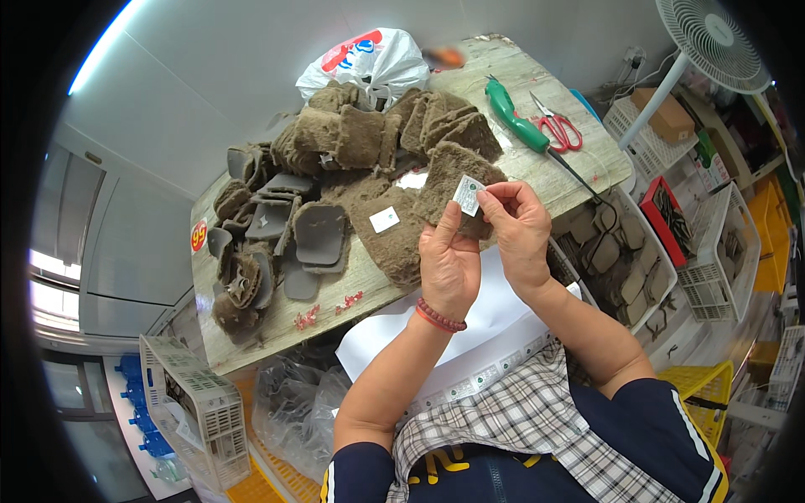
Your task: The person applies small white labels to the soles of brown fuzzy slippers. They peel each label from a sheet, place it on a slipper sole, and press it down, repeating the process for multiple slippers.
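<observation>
My left hand (pixel 453 267) is closed, its thumb on a brown fluffy fabric piece (pixel 444 172) near the table's front edge; its other fingers are partly hidden. The thumb tip lies just below a white printed label (pixel 470 191). Thumb and fingertips of my right hand (pixel 521 239) pinch the right edge of that label, which lies against the fluffy pile. Whether it is stuck down I cannot tell. Just left of my hands, a small white label (pixel 384 220) lies on another brown fluffy piece (pixel 386 251). A white sheet (pixel 482 323) with rows of labels covers my lap.
Stacks of brown fluffy pieces (pixel 335 138) and grey-backed pads (pixel 320 235) crowd the table (pixel 579 180). A green corded cutter (pixel 513 117) and red-handled scissors (pixel 559 130) lie at the right. Behind stands a plastic bag (pixel 369 63); crates (pixel 650 268) and a fan (pixel 713 38) stand rightward.
</observation>
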{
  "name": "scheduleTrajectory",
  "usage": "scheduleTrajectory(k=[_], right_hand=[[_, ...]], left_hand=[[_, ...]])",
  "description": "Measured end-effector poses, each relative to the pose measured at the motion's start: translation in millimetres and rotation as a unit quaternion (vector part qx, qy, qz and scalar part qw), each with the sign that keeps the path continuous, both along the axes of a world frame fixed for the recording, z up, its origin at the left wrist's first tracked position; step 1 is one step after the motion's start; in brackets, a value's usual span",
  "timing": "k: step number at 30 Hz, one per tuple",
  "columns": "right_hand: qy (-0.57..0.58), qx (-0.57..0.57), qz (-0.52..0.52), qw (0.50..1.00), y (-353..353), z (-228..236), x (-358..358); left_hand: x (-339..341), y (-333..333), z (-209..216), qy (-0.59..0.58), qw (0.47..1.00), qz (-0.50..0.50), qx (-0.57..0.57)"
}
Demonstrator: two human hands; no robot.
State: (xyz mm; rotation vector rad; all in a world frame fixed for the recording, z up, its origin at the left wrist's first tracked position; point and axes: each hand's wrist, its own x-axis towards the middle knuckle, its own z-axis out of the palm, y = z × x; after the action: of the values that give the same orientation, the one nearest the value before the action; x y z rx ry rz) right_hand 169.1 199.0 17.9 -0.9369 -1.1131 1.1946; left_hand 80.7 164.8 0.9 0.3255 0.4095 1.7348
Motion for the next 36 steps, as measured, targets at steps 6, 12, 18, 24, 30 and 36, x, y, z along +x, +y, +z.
scheduleTrajectory(k=[6,12,18,24,30,36], right_hand=[[-0.002,-0.009,-0.004,1.000,2.5,-0.8,2.1],[0.013,-0.024,-0.002,1.000,2.9,-4.2,1.9],[0.013,-0.025,0.008,1.000,0.2,-4.4,2.8],[0.004,-0.016,0.032,0.999,-0.7,-5.6,7.8],[-0.101,0.014,-0.005,0.995,3.5,-6.2,21.9],[-0.255,0.240,-0.038,0.936,29.3,0.1,30.8]], left_hand=[[0.8,1.9,-0.1,0.005,1.000,-0.004,-0.004],[1.5,2.7,-3.3,0.000,1.000,0.006,-0.009],[0.6,5.9,-6.8,0.001,0.999,0.027,-0.036],[-1.7,4.6,-6.0,0.022,0.999,0.026,-0.037],[-4.0,4.7,-3.4,0.044,0.995,0.055,-0.074],[-5.9,1.4,-0.4,0.063,0.992,0.036,-0.101]])
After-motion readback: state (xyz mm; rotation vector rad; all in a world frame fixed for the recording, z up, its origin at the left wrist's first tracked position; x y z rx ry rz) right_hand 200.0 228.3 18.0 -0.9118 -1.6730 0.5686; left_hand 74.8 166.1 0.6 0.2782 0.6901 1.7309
